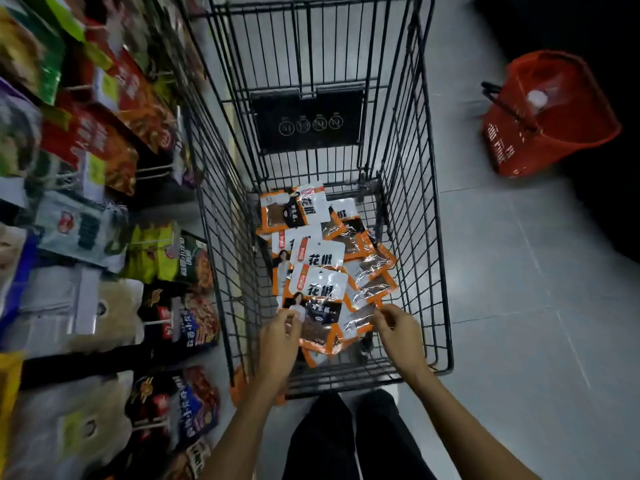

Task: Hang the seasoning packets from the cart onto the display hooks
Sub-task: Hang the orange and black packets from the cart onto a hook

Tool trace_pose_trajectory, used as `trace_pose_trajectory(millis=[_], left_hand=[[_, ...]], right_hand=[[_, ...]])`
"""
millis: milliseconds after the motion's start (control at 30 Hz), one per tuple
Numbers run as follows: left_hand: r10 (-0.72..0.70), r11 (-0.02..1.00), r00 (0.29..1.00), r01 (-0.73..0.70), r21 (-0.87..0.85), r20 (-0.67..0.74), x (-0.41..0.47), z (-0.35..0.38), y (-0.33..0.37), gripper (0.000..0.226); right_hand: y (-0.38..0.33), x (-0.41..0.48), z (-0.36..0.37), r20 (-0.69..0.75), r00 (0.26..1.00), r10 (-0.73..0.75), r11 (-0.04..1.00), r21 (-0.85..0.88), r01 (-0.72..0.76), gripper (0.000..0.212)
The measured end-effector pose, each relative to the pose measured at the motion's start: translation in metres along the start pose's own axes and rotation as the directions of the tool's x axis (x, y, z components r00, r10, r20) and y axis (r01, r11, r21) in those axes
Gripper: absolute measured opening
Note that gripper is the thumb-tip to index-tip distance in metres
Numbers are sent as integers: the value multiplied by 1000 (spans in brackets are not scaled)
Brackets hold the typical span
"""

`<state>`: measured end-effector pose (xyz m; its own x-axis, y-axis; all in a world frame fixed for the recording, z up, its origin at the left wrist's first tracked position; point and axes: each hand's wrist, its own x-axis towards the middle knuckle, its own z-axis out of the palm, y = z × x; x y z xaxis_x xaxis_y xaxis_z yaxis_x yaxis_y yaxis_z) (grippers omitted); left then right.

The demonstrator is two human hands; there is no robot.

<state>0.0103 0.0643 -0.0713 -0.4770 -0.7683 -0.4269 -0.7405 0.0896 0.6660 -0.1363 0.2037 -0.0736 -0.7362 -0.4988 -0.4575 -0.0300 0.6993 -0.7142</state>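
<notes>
Several orange-and-white seasoning packets [320, 271] lie piled in the bottom of a black wire shopping cart [412, 188]. My left hand [278, 341] reaches into the cart, its fingers curled at the lower left edge of the nearest packet [318, 299]. My right hand [401, 332] pinches the corner of a clear-windowed packet [360, 318] on the right of the pile. The display hooks [157, 242] stick out from the shelf on the left, loaded with hanging packets.
The hook display on the left is packed with colourful bagged goods [104, 143], blurred by motion. A red shopping basket [550, 116] sits on the grey tiled floor at the right. My dark trouser legs [349, 441] stand right behind the cart.
</notes>
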Motion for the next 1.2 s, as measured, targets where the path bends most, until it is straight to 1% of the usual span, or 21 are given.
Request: trace_pose_trajectory(millis=[133, 233, 300, 367, 400, 500, 600, 633, 700, 767, 833, 867, 900, 933, 967, 1000, 1033, 1067, 1100, 1133, 1200], left_hand=[[-110, 992, 990, 103, 78, 85, 50, 33, -22, 28], [-214, 969, 972, 199, 144, 95, 77, 56, -38, 36], [-262, 958, 961, 248, 145, 86, 89, 68, -46, 47], [-303, 947, 949, 291, 133, 84, 99, 79, -54, 63], [-311, 944, 946, 298, 145, 85, 103, 84, -57, 70], [-321, 933, 945, 304, 194, 67, 114, 100, -69, 79], [-325, 919, 946, 315, 236, 4, 118, 109, -74, 82], [-321, 920, 947, 317, 232, -18, 119, 110, -76, 83], [-323, 929, 946, 323, 177, -31, 121, 110, -76, 86], [-334, 934, 942, 336, 118, -40, 123, 107, -76, 85], [-343, 932, 937, 348, 102, -63, 125, 101, -77, 80], [-344, 930, 936, 351, 113, -78, 126, 98, -76, 78], [-344, 926, 935, 354, 132, -90, 128, 95, -76, 75], [-345, 923, 933, 357, 144, -98, 129, 92, -76, 72], [-348, 922, 932, 360, 143, -100, 131, 91, -75, 71], [-350, 923, 931, 362, 135, -101, 131, 90, -74, 69], [-352, 923, 931, 363, 131, -101, 132, 89, -73, 68], [-351, 922, 931, 362, 133, -102, 132, 90, -72, 66], [-349, 922, 931, 361, 139, -104, 132, 90, -72, 65], [-345, 923, 933, 358, 145, -108, 131, 91, -72, 65], [-339, 923, 934, 354, 150, -116, 130, 92, -72, 64]], right_hand=[[38, 53, 32, 34, 986, 161, 986, -52, -159, 18], [65, 83, 55, 20, 953, 302, 953, -44, -301, 23], [81, 100, 69, 16, 911, 412, 909, 59, -413, 29], [91, 116, 78, 59, 842, 537, 817, 213, -536, 31], [95, 123, 81, 73, 814, 577, 773, 272, -573, 32], [100, 141, 90, 60, 769, 636, 716, 325, -618, 36], [99, 150, 96, 45, 718, 694, 628, 449, -636, 35], [100, 153, 97, 48, 704, 709, 603, 477, -639, 35], [104, 156, 97, 60, 695, 716, 592, 475, -651, 30], [104, 150, 96, 103, 705, 702, 599, 451, -662, 15], [104, 135, 99, 124, 691, 712, 567, 479, -670, 18], [105, 126, 99, 145, 657, 739, 527, 482, -699, 19], [103, 118, 99, 195, 618, 762, 485, 461, -743, 15], [100, 110, 98, 263, 577, 773, 451, 411, -792, 7], [98, 106, 97, 310, 547, 777, 443, 347, -826, 5], [95, 103, 94, 317, 549, 773, 484, 264, -834, 10], [93, 104, 90, 288, 594, 752, 572, 163, -804, 16], [88, 106, 86, 220, 663, 716, 674, 33, -738, 22], [84, 109, 82, 136, 738, 661, 750, -99, -654, 27], [79, 114, 77, 41, 801, 598, 789, -205, -579, 31], [75, 126, 70, -110, 874, 473, 813, -328, -482, 32]])
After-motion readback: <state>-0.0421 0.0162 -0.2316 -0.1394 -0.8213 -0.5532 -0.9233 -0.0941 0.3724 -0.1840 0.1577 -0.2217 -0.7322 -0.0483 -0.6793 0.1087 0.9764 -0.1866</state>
